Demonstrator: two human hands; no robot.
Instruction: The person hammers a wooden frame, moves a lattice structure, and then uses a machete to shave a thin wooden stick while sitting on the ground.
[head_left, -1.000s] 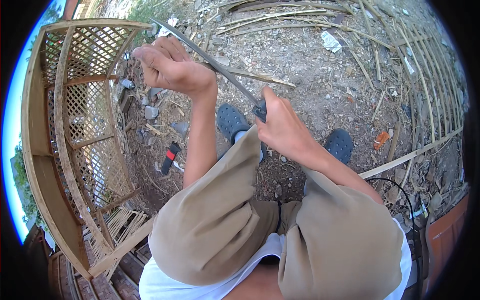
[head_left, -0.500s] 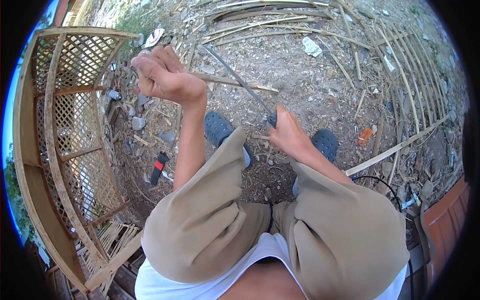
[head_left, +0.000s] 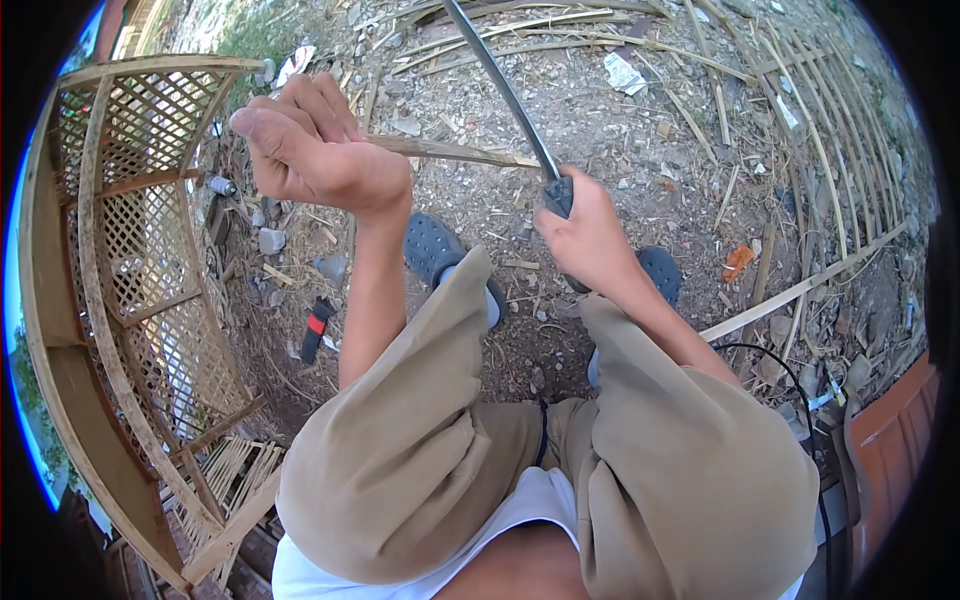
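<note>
My left hand (head_left: 325, 155) is closed round a narrow strip of split wood, perhaps bamboo (head_left: 450, 152), which sticks out to the right above the ground. Gripped by its dark handle, a machete (head_left: 507, 92) is in my right hand (head_left: 592, 228). Its long blade slants up and to the left, past the top of the view. In the picture the lower blade crosses close to the strip's right end; whether the two touch, I cannot tell. The part of the strip inside my left fist is hidden.
A wooden lattice frame (head_left: 92, 220) stands at the left. Long cut strips (head_left: 530, 42) lie at the far side, and a slatted panel (head_left: 835, 150) at the right. A black and red object (head_left: 317, 330) lies on the littered soil. A brown plastic piece (head_left: 890, 450) is at lower right.
The machete has swung upward, its tip rising out of view and its handle moving up. My left hand has shifted slightly left with the strip.
</note>
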